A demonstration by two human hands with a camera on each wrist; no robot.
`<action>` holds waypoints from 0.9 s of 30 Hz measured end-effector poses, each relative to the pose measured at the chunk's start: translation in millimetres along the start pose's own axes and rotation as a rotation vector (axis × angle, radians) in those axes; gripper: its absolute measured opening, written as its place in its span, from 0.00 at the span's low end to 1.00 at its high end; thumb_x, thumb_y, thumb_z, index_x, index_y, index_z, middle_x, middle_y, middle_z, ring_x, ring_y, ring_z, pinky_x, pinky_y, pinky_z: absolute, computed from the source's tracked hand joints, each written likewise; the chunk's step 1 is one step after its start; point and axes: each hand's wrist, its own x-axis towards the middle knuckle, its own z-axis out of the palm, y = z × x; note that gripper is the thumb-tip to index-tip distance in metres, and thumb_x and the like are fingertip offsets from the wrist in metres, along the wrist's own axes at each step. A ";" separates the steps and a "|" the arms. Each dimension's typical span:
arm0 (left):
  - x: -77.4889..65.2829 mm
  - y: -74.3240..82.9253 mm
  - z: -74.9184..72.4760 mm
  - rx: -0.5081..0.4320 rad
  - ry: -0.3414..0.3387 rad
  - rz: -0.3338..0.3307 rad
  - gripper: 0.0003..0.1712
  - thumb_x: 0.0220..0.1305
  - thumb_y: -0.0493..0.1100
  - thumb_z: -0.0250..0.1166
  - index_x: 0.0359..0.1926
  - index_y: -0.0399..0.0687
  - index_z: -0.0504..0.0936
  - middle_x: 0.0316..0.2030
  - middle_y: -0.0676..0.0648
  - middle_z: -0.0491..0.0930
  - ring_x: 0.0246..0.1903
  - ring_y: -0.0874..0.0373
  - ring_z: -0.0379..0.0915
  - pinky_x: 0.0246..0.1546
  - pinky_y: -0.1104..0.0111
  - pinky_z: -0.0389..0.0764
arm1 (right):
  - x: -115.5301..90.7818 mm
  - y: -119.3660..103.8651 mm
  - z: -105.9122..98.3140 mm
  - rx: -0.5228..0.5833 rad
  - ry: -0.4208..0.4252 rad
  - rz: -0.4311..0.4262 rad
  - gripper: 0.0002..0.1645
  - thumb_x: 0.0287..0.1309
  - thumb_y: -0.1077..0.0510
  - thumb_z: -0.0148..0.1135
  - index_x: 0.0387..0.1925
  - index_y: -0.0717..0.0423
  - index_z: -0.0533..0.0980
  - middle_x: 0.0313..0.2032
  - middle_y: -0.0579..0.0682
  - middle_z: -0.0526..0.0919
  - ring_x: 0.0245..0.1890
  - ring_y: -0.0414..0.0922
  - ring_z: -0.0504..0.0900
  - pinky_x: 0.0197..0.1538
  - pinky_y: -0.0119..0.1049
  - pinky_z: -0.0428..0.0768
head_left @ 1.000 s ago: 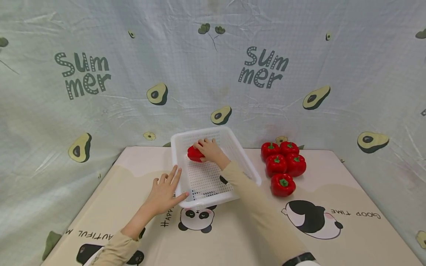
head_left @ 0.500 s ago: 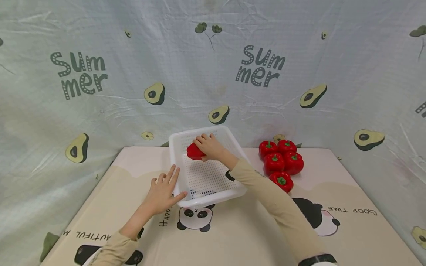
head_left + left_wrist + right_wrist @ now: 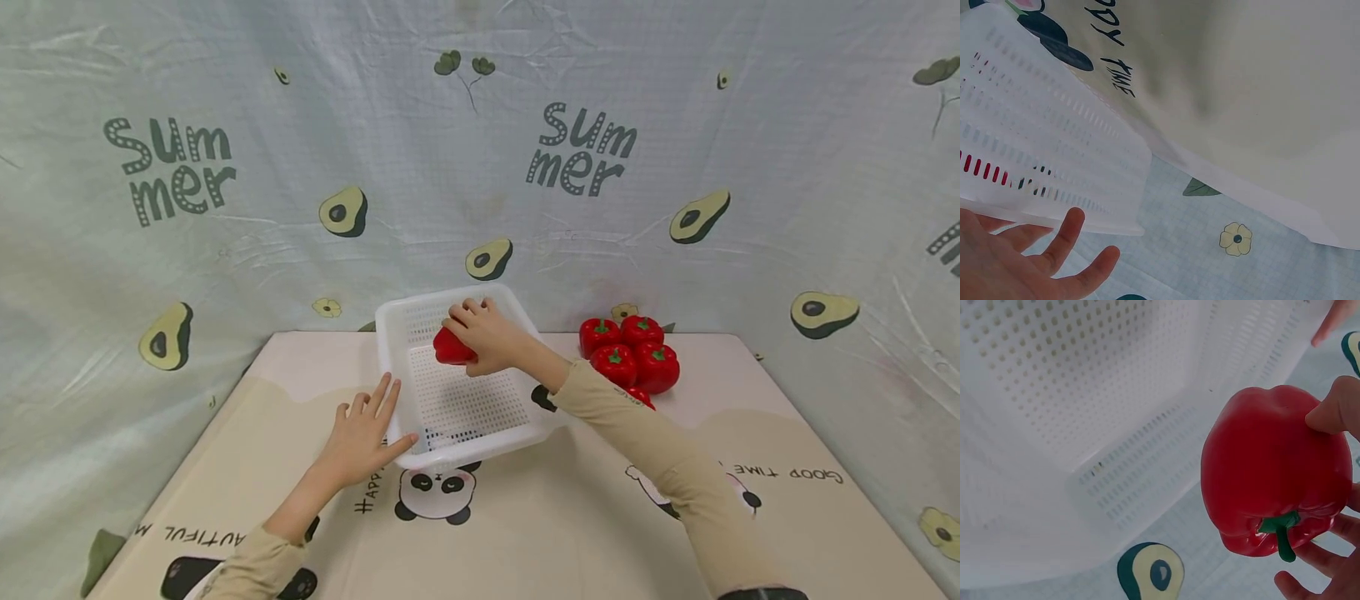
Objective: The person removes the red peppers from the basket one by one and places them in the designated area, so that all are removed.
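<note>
My right hand (image 3: 491, 337) grips a red bell pepper (image 3: 452, 347) over the inside of a white perforated plastic basket (image 3: 461, 454). In the right wrist view the pepper (image 3: 1266, 462) shows its green stem, with the thumb on one side and the other fingers round the far side. My left hand (image 3: 360, 437) lies at the basket's left rim, fingers spread and the thumb at the near corner. The left wrist view shows those fingers (image 3: 1063, 244) against the rim, and red shows through slots in the basket's wall (image 3: 1085, 131).
Several more red bell peppers (image 3: 628, 358) stand grouped right of the basket; my right sleeve (image 3: 652, 450) partly covers the nearest one. A printed cloth (image 3: 525, 533) covers the table. Behind it hangs a pale curtain (image 3: 420, 167) with avocado prints.
My right hand has drawn the bell pepper rightward from the basket's left side, and the right forearm has swung right across the nearest pepper. The left hand keeps its place at the rim.
</note>
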 end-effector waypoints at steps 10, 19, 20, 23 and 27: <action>0.4 0.3 -0.2 -0.009 -0.007 -0.002 0.47 0.54 0.64 0.54 0.66 0.41 0.54 0.67 0.39 0.52 0.52 0.43 0.61 0.45 0.47 0.61 | -29.5 2.0 -12.9 0.026 0.049 -0.038 0.38 0.38 0.48 0.62 0.55 0.52 0.64 0.52 0.50 0.69 0.51 0.49 0.66 0.50 0.45 0.69; 1.1 0.3 -1.1 -0.010 -0.006 0.002 0.47 0.54 0.64 0.54 0.66 0.40 0.54 0.67 0.39 0.52 0.52 0.42 0.61 0.45 0.47 0.62 | -55.6 -2.4 -22.2 0.063 0.051 -0.057 0.39 0.37 0.48 0.63 0.56 0.51 0.64 0.54 0.51 0.68 0.50 0.50 0.67 0.50 0.46 0.70; 1.1 0.2 -1.0 -0.009 -0.007 0.002 0.47 0.54 0.64 0.54 0.66 0.40 0.54 0.67 0.39 0.52 0.52 0.42 0.61 0.45 0.47 0.62 | -58.4 -2.9 -22.6 0.060 0.051 -0.059 0.39 0.37 0.48 0.63 0.56 0.51 0.64 0.55 0.51 0.67 0.50 0.50 0.67 0.50 0.46 0.70; 0.7 -0.3 -0.4 -0.011 -0.006 0.005 0.47 0.54 0.64 0.54 0.66 0.40 0.53 0.67 0.39 0.52 0.52 0.42 0.61 0.45 0.47 0.62 | -66.9 -4.0 -23.0 0.053 0.062 -0.064 0.39 0.36 0.48 0.63 0.56 0.51 0.64 0.54 0.50 0.68 0.49 0.50 0.68 0.48 0.45 0.71; 0.3 -1.3 0.7 -0.007 -0.003 0.009 0.47 0.54 0.64 0.54 0.66 0.40 0.53 0.67 0.39 0.52 0.52 0.42 0.61 0.45 0.48 0.62 | -77.6 -4.5 -22.8 0.049 0.070 -0.061 0.40 0.35 0.48 0.63 0.55 0.50 0.64 0.53 0.50 0.68 0.48 0.49 0.68 0.47 0.45 0.70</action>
